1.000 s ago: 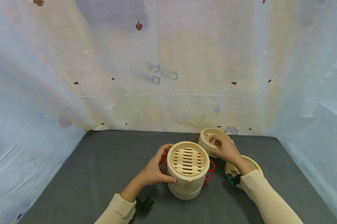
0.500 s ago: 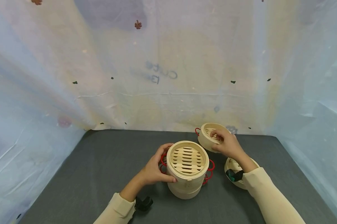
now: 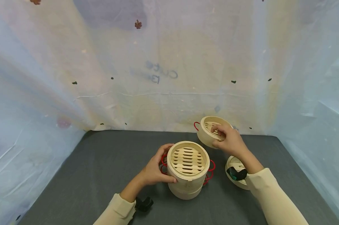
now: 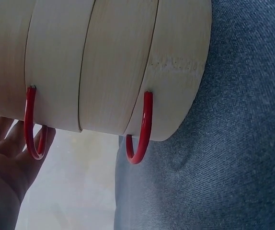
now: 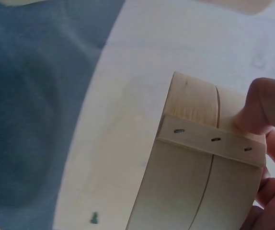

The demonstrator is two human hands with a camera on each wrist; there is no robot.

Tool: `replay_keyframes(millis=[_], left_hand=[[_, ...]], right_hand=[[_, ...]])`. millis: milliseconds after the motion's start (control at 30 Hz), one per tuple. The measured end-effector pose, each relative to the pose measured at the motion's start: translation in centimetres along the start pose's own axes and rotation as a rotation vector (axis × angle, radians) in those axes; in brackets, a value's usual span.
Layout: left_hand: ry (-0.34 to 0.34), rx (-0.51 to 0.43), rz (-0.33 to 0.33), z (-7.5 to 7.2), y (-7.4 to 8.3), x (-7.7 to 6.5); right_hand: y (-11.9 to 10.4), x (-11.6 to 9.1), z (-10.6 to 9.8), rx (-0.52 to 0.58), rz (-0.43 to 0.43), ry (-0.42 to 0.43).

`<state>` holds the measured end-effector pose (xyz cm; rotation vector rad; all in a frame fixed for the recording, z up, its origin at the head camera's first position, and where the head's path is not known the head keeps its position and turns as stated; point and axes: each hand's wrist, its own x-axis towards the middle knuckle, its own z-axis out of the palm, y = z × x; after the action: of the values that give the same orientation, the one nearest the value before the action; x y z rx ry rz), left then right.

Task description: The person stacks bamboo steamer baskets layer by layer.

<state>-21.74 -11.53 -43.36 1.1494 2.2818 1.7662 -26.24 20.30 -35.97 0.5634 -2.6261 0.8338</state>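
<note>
A stack of bamboo steamer baskets (image 3: 186,184) with red ring handles stands upright on the dark table in the head view. My left hand (image 3: 155,170) grips its left side, thumb across the front and fingers behind. Behind it and to the right, my right hand (image 3: 228,140) pinches the near right rim of a single bamboo steamer basket (image 3: 205,136), thumb outside and fingers inside. That basket is raised and tilted a little; one red handle shows on its left. In the right wrist view, the thumb presses the basket wall (image 5: 190,177) beside a stapled strip.
A round bamboo lid (image 3: 237,164) lies on the table at the right, partly covered by the right wrist and its black camera mount (image 3: 236,173). The grey table (image 3: 102,175) ends at a pale plastic curtain (image 3: 169,62) at the back and sides.
My right hand has lifted the single basket up and away from the table, toward the back curtain. The left hand and the stack have stayed in place.
</note>
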Motion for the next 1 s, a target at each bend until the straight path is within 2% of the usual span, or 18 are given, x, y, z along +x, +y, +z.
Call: replay_keyframes(millis=[367,600,1000], left_hand=[[-0.004,0.006,0.002,0.0,0.1,-0.3],[-0.004,0.005,0.016,-0.1,0.1,-0.4],[-0.005,0.006,0.003,-0.2,0.4,-0.4]], right_hand=[[-3.3,-0.6,-1.5,0.066,-0.090,0.048],[-5.2,-1.0,-2.0,0.095,-0.183,0.096],[-8.0,-1.6,-2.7,0.076,-0.328,0.136]])
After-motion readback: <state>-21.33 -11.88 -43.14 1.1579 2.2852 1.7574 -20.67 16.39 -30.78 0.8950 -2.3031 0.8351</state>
